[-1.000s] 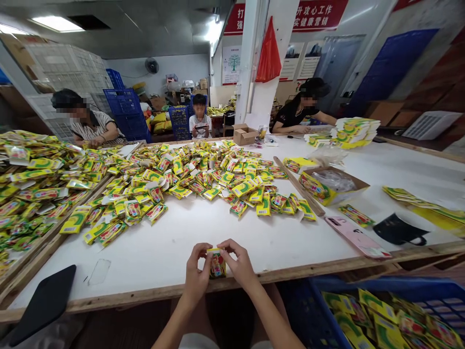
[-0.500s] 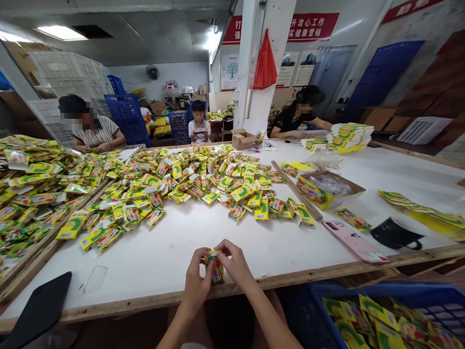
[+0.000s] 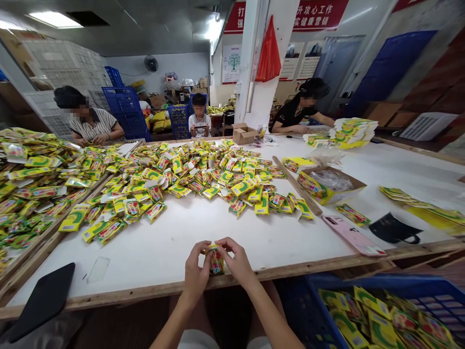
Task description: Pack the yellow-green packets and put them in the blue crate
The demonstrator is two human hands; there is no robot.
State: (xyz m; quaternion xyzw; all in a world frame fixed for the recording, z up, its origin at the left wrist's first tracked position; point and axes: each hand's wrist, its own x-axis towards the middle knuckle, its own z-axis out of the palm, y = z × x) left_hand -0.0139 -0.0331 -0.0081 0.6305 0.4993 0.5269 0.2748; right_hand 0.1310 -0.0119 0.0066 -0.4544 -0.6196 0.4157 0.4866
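At the table's front edge I hold a small yellow, green and red printed carton [image 3: 217,264] upright between both hands. My left hand [image 3: 198,266] pinches its left side, the thumb lying across the front. My right hand [image 3: 234,259] has its fingertips on the carton's top edge, closed on the right corner. The fingers hide part of the top, so I cannot tell whether the flap is folded in. Beyond my hands, a wide heap of similar cartons [image 3: 203,179] covers the middle of the white table [image 3: 174,242], many with white flaps sticking out.
A wooden strip [image 3: 298,189] divides the table on the right, near a pink phone [image 3: 354,236], a black mug [image 3: 394,229] and an open display box [image 3: 329,184]. A blue crate [image 3: 312,295] of cartons stands low at right. Three people sit beyond.
The camera view has tilted slightly downward. Both hands stay on the carton, and the right fingers have shifted slightly along its top edge.
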